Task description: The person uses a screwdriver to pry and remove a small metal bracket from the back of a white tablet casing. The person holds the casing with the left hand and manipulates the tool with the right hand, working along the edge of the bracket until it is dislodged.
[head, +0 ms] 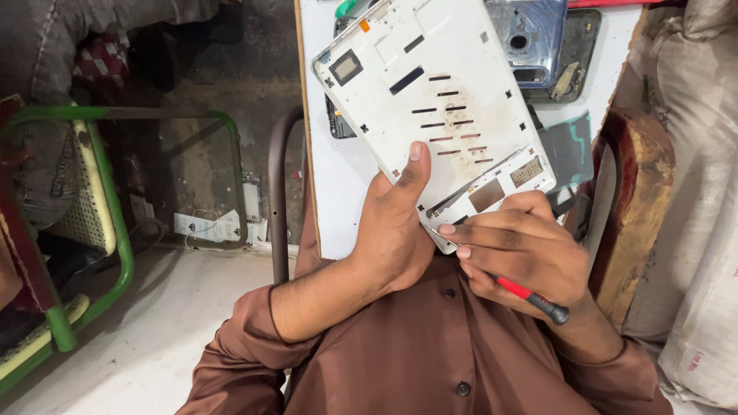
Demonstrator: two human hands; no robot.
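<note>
Now left hand (392, 230) grips white frame (434, 107), long axis toward 11 o'clock; right hand (523, 257) pinches screwdriver (530, 294), tip at frame's 6 o'clock edge.

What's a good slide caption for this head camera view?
Left hand steadies a white device frame while the right hand works a red-handled screwdriver at its lower corner, above a white table.

The screwdriver (530, 295) tip is hidden behind the right hand's fingers (492, 234). The white frame panel (430, 100) is cut off by the top edge, and its lower corner sits hidden under both hands.
</note>
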